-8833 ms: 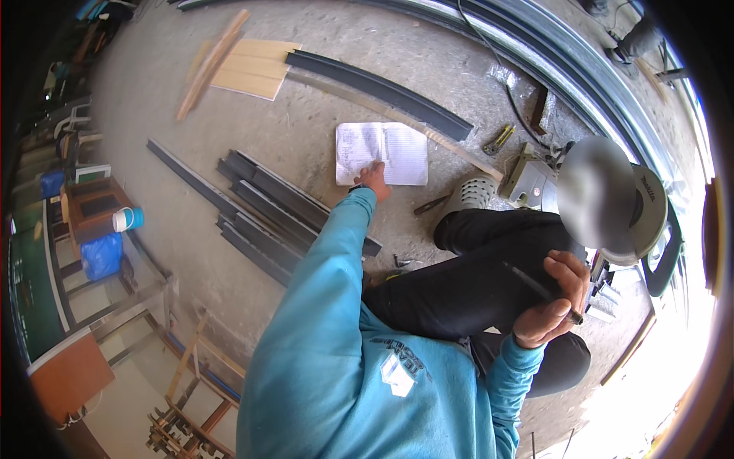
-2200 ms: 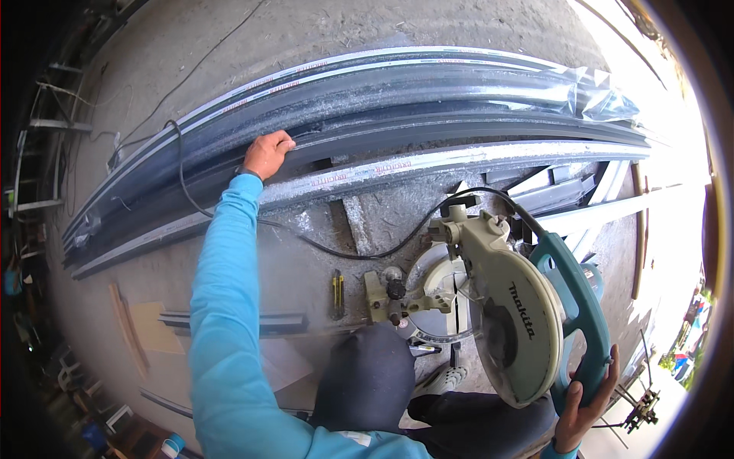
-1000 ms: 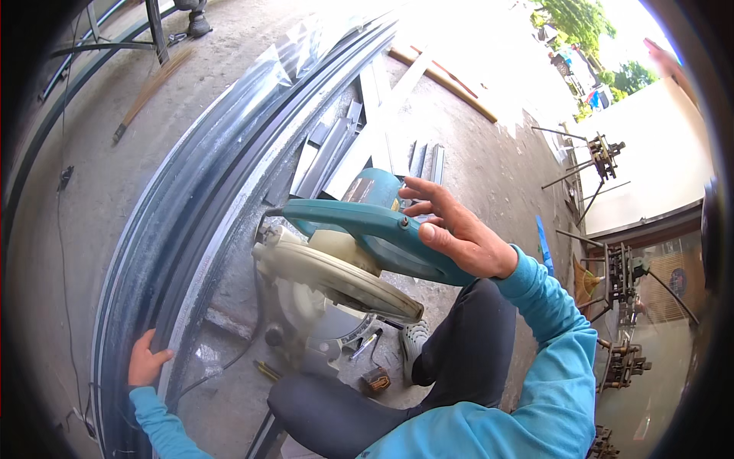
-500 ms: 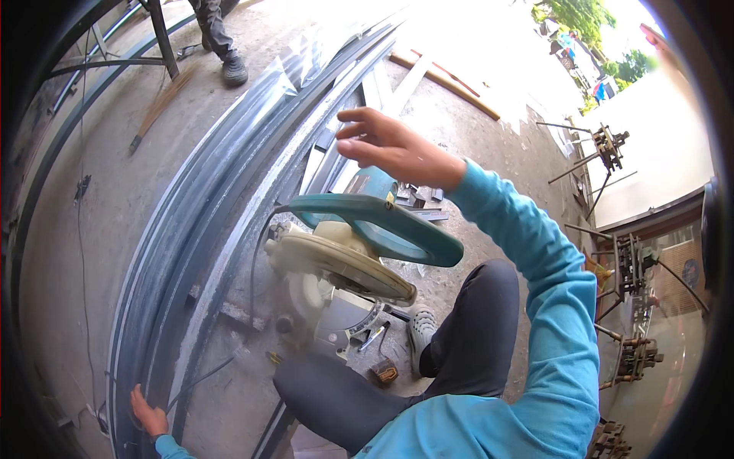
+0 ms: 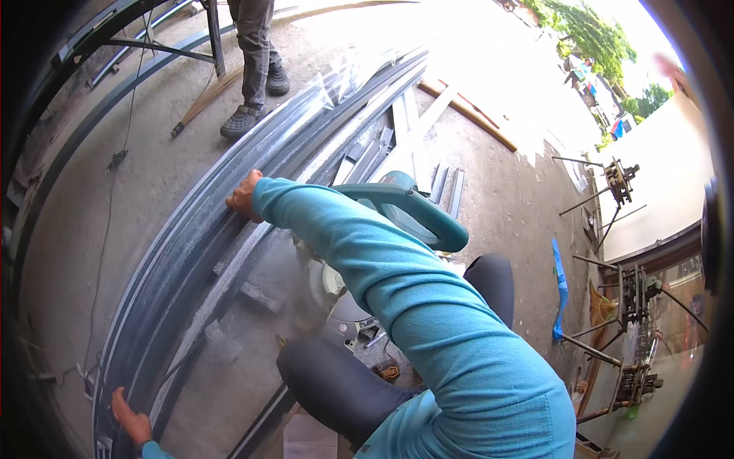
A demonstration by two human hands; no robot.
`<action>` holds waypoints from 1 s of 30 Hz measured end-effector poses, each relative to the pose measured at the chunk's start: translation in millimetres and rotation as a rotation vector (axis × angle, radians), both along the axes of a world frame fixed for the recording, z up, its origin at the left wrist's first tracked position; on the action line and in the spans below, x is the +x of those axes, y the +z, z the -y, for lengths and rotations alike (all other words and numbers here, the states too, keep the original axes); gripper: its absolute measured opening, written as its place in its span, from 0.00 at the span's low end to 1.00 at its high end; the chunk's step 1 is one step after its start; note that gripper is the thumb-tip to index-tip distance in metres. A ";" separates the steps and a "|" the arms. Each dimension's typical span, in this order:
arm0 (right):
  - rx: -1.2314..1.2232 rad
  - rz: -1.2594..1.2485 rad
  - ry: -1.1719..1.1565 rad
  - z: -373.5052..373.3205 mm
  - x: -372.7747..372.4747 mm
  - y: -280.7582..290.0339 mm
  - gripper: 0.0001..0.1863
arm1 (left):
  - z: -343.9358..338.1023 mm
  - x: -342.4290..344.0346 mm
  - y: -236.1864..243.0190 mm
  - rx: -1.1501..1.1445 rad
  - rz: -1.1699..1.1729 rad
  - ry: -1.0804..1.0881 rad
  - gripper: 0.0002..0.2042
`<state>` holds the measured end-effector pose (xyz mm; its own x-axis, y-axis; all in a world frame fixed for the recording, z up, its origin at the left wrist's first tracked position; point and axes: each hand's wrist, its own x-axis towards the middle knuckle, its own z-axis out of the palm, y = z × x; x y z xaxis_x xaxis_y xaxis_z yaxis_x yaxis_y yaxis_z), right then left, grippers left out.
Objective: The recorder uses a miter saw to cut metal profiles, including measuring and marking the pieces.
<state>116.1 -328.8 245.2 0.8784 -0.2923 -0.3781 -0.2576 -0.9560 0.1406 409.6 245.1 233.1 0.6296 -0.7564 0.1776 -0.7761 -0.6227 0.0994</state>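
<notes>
A long bundle of grey metal profiles, partly in clear wrap, runs diagonally along my left. My right hand reaches across the saw and grips a profile in the middle of the bundle, its fingers curled over it. Lower down, my left hand lies at the bundle with fingers stretched and apart. The miter saw's teal handle shows beyond my right forearm, which hides much of the machine; a blur covers part of the space left of it. A tape measure lies on the floor between my legs.
A co-worker's legs stand beyond the bundle, near a black metal frame. Cut pieces and a wooden batten lie beyond the saw. Metal racks line the right, near a blue strip and a broom.
My right hand has left the saw handle, swung up and left over it, and closed on the bundle. My left hand moved lower and opened. The co-worker's legs have stepped closer beside the bundle.
</notes>
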 end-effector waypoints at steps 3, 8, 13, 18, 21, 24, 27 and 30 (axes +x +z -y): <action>-0.068 -0.057 0.232 -43.2 25.4 4.4 0.29 | -33.9 5.9 -13.5 0.310 0.090 0.347 0.30; -0.016 -0.003 0.368 -121.2 51.3 14.3 0.32 | -150.0 77.7 -31.4 0.390 0.280 0.449 0.29; 0.102 -0.022 0.433 -150.6 75.3 18.7 0.35 | -206.5 97.7 -29.3 0.343 0.281 0.516 0.30; 0.098 0.005 0.389 -117.5 76.4 13.3 0.36 | -159.6 86.4 -19.4 0.257 0.271 0.558 0.31; 0.100 -0.012 0.266 -95.8 71.8 14.3 0.37 | -122.2 67.8 -16.7 0.292 0.233 0.509 0.26; 0.113 -0.023 0.281 -68.1 55.6 19.2 0.36 | -79.7 54.0 -15.9 0.364 0.143 0.521 0.28; 0.088 -0.087 0.364 -22.6 20.4 17.0 0.30 | -25.3 16.0 -6.4 0.367 -0.007 0.396 0.30; 0.045 -0.161 0.218 45.4 -44.2 23.5 0.30 | 32.1 -20.3 -5.2 0.032 -0.010 0.024 0.29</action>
<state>71.9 -374.2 268.7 0.8465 -0.0823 -0.5260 -0.0226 -0.9927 0.1189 389.3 212.9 227.9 0.6496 -0.7459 0.1469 -0.7597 -0.6445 0.0870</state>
